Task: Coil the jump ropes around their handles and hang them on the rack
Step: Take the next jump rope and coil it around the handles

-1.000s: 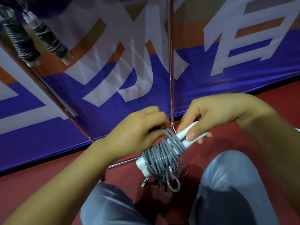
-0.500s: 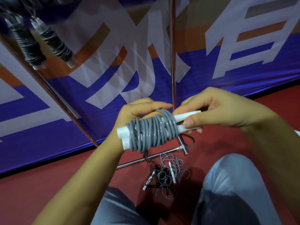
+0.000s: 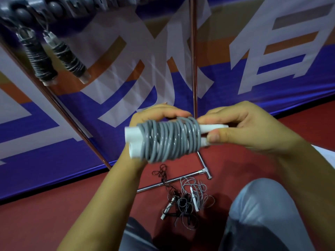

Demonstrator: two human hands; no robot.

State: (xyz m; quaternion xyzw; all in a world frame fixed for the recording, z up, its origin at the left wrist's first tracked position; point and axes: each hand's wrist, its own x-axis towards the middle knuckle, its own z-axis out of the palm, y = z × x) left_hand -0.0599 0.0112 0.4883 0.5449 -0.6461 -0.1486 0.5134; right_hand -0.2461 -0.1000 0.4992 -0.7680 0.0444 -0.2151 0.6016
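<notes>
Both hands hold one jump rope in the middle of the view, in front of the person and above the red floor. The grey cord is wound in many tight turns around the two white handles, which lie side by side, almost level. The left hand is behind the bundle; its fingers curl over the top of the coil and the rest of the hand is hidden by the cord. The right hand pinches the right ends of the handles, with the thumb below and the forefinger on top, just beside the last turn of the cord.

At the upper left, two other coiled ropes with dark cord hang from the rack. They are tilted, with their white ends pointing down and to the right. The rack has thin metal poles; one stands upright behind the hands, and a silver foot bar lies on the floor below them.

On the floor near this bar lies a loose pile of ropes, grey and black, tangled together, with small white handle ends showing. It is well apart from the bundle in the hands. Behind everything hangs a blue banner with large white and orange shapes. At the bottom the person's knees in grey trousers are visible.
</notes>
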